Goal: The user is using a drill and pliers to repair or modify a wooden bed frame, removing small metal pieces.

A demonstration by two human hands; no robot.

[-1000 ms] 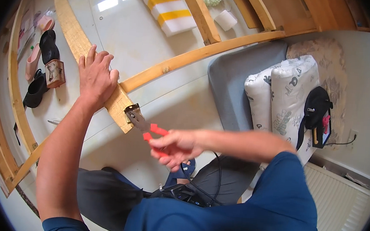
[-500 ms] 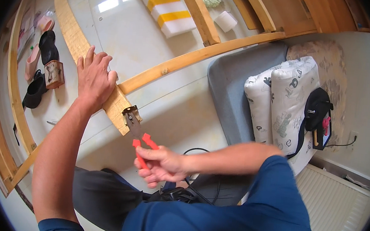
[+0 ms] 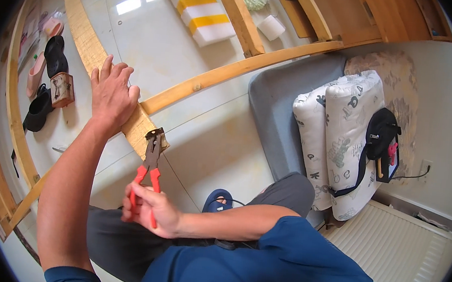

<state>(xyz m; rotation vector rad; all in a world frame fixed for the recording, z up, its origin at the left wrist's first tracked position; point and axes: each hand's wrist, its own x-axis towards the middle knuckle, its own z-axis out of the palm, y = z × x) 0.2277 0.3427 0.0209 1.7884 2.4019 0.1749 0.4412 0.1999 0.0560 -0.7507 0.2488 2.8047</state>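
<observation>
My left hand (image 3: 110,94) lies flat, fingers spread, on a light wooden plank (image 3: 86,43) that slopes from the upper left down to its cut end near the middle. My right hand (image 3: 151,211) grips the red handles of a pair of pliers (image 3: 150,161). The pliers' dark metal jaws sit against the plank's near end, just below my left hand. A longer wooden rail (image 3: 232,71) meets the plank beside my left hand and runs up to the right.
Shoes and slippers (image 3: 45,85) and a small box (image 3: 61,89) lie on the tiled floor at left. A white and yellow striped foam block (image 3: 199,12) is at top. Pillows (image 3: 345,130), a black bag (image 3: 381,141) and a grey mattress (image 3: 277,102) are at right.
My right hand has drawn down and left toward my body with the pliers, turning them from sideways to pointing up at the plank's end. My left hand has stayed on the plank.
</observation>
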